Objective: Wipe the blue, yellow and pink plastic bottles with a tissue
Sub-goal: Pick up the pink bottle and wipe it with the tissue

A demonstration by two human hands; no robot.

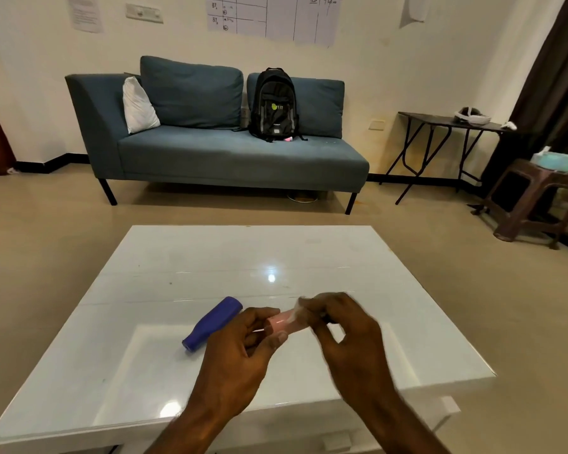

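A pink plastic bottle (284,322) lies sideways in the air above the white table (243,257), held between both hands. My left hand (243,348) grips its left end with the fingertips. My right hand (345,326), blurred by motion, presses a thin white tissue (297,308) onto the bottle's right part. A blue bottle (212,324) lies on its side on the table, just left of my left hand. No yellow bottle is in view.
Across the floor stands a blue sofa (210,152) with a black backpack (274,104) and a small pink object beside it. At the right are a folding table (446,121) and a brown stool (532,204) carrying a tissue box (554,160).
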